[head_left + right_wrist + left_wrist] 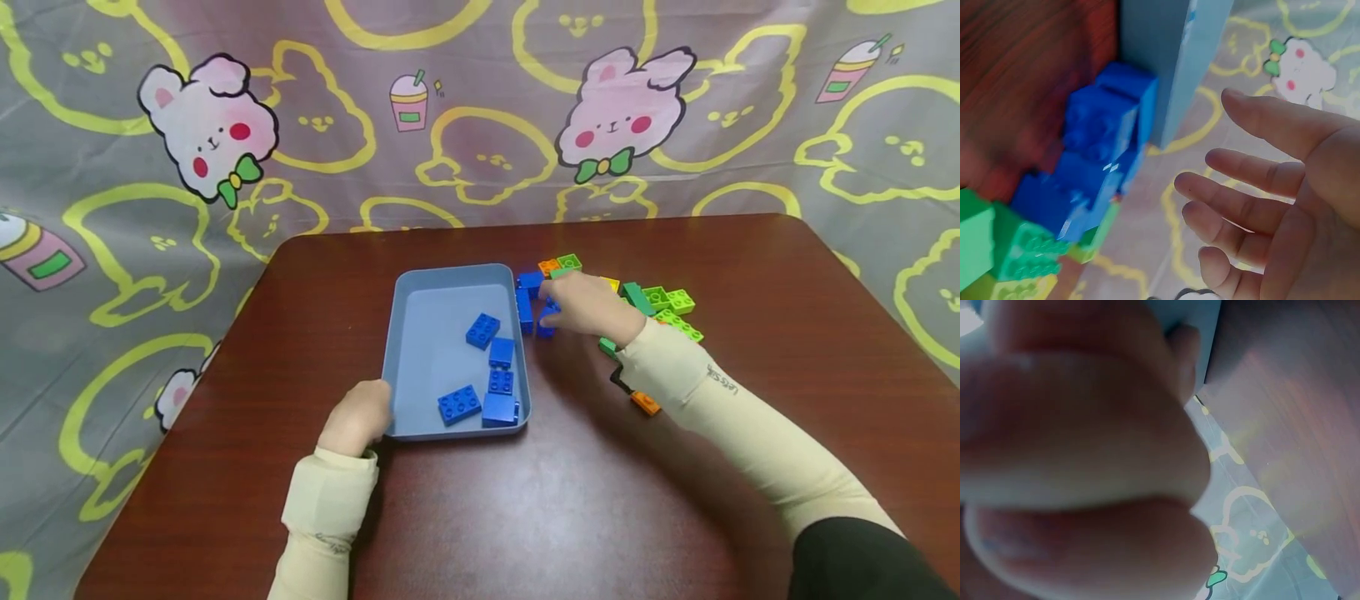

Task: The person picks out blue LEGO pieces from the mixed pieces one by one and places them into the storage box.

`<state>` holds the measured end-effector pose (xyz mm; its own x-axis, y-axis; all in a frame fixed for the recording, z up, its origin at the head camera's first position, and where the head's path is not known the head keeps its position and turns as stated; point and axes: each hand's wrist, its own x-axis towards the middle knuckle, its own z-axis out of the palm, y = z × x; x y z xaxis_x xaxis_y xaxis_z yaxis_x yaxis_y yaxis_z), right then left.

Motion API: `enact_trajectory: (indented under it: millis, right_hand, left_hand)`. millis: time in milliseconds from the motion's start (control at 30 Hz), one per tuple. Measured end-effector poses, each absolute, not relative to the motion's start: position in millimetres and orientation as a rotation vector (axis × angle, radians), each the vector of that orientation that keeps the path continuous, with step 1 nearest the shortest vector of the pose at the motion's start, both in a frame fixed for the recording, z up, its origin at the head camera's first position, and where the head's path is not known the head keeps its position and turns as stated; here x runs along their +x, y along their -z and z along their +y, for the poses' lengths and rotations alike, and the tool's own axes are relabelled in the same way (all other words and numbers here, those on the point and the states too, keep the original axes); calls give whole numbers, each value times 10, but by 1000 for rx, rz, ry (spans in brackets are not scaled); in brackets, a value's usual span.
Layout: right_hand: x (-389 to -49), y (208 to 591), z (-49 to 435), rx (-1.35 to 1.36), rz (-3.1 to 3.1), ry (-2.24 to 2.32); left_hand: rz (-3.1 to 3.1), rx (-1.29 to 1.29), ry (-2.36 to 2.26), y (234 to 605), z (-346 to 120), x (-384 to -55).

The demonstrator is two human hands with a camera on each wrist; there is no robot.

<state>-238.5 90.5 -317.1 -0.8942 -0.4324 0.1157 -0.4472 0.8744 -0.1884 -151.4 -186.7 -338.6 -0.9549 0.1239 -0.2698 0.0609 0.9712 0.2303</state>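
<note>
A grey-blue tray point(431, 333) stands on the table with several blue toy bricks point(459, 405) in its right and lower parts. At its lower left corner my left hand point(358, 417) grips the rim, fingers curled; the left wrist view shows the curled fingers close up, next to the tray wall point(1209, 344). My right hand point(592, 307) is over loose blue bricks point(524, 310) beside the tray's right wall. In the right wrist view its fingers are spread and loosely bent with nothing between them, apart from the blue bricks point(1100, 122).
Green bricks point(639, 298), lime bricks point(681, 302) and orange bricks point(550, 267) lie scattered on the table point(600, 500) right of the tray, partly behind the right hand. Another orange brick point(645, 403) lies near the right sleeve. A patterned cloth point(480, 167) hangs behind the table.
</note>
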Motion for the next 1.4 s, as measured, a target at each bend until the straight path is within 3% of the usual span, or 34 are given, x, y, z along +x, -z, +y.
enact_trajectory:
  millis: [333,1400]
  right_hand:
    - [-2642,3117,1116,702,-3206,-228]
    - [-2697,3324,1268,605,-3159,-204]
  left_hand:
    - [2826,122,-335,3407,-1887,-1511]
    - [2819,121,-358,3399,-1880,-1507]
